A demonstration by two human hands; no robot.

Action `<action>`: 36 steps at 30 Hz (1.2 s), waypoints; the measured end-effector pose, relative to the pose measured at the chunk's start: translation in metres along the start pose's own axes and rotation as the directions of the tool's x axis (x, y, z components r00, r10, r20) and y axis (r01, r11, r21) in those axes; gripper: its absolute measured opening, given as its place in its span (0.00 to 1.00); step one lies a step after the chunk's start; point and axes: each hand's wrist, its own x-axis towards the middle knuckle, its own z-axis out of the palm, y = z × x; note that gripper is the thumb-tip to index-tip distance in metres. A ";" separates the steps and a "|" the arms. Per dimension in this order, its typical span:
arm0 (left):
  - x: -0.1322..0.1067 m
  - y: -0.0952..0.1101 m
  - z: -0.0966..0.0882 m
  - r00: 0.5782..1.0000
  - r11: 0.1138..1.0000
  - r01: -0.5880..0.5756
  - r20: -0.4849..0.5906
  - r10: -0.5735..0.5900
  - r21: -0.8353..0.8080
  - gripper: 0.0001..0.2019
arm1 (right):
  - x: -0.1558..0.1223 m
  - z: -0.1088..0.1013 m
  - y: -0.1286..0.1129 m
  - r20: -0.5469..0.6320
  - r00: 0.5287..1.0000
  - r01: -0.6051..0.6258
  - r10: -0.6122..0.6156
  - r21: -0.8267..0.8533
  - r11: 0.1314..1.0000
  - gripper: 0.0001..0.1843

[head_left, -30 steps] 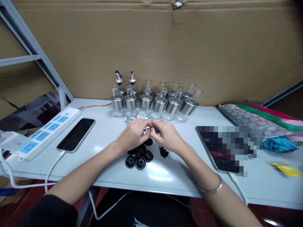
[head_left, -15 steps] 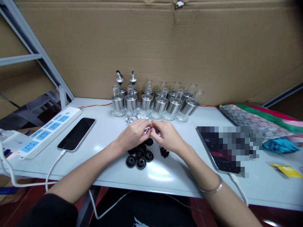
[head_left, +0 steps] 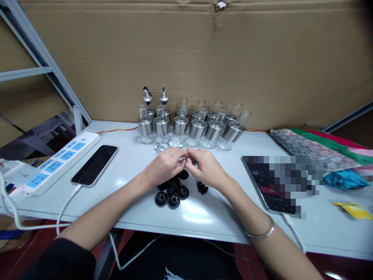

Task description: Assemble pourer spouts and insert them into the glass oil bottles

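Part (head_left: 182,158), small, silver, pinched between fingertips of left hand (head_left: 163,168) and right hand (head_left: 206,168). Black caps (head_left: 171,195) just near on counter (head_left: 131,165); bottles (head_left: 189,126) far behind.

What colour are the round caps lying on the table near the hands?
The round caps are black; head view.

The left hand (head_left: 164,166) and right hand (head_left: 207,168) have shifted only very slightly around the small shiny silver metal part (head_left: 182,159) pinched between their fingertips. The whole view has drifted a touch.
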 end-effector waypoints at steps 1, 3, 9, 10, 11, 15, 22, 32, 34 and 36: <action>0.000 0.000 0.000 1.000 1.000 0.004 0.006 -0.004 -0.001 0.04 | 0.000 0.000 0.000 -0.002 1.000 0.001 -0.001 0.001 1.000 0.08; 0.000 0.000 0.000 1.000 1.000 0.006 0.008 -0.006 -0.003 0.04 | 0.000 0.000 0.000 -0.002 1.000 -0.002 0.002 0.007 1.000 0.08; 0.001 0.001 0.000 1.000 1.000 -0.025 -0.018 0.024 -0.012 0.04 | 0.000 0.000 -0.001 0.007 1.000 -0.018 0.018 0.025 1.000 0.08; 0.001 0.001 0.000 1.000 1.000 -0.026 -0.016 0.025 -0.012 0.04 | 0.000 -0.001 -0.001 0.006 1.000 -0.021 0.021 0.028 0.999 0.08; 0.001 0.001 0.000 1.000 1.000 -0.023 -0.011 0.023 -0.012 0.04 | 0.000 -0.001 -0.002 0.005 1.000 -0.022 0.022 0.028 0.999 0.08; -0.001 0.000 0.001 1.000 1.000 0.004 0.024 -0.004 -0.009 0.04 | 0.000 -0.001 -0.002 0.003 1.000 -0.019 0.019 0.018 1.000 0.08; -0.001 0.000 0.000 1.000 1.000 -0.010 0.030 0.010 -0.016 0.04 | 0.000 -0.001 -0.002 0.009 1.000 -0.012 0.012 -0.010 1.000 0.08; -0.003 -0.005 0.006 0.991 0.998 0.011 -0.131 -0.019 -0.061 0.01 | 0.000 -0.002 -0.004 -0.016 1.000 0.000 0.000 0.026 1.000 0.08; -0.004 -0.006 0.007 0.986 0.996 0.049 -0.155 -0.061 -0.080 0.03 | 0.000 -0.003 -0.004 -0.011 1.000 -0.008 0.009 0.065 0.998 0.09; -0.005 -0.007 0.009 0.983 0.994 0.081 -0.161 -0.092 -0.074 0.04 | 0.000 -0.003 -0.004 -0.010 1.000 -0.009 0.010 0.092 0.996 0.11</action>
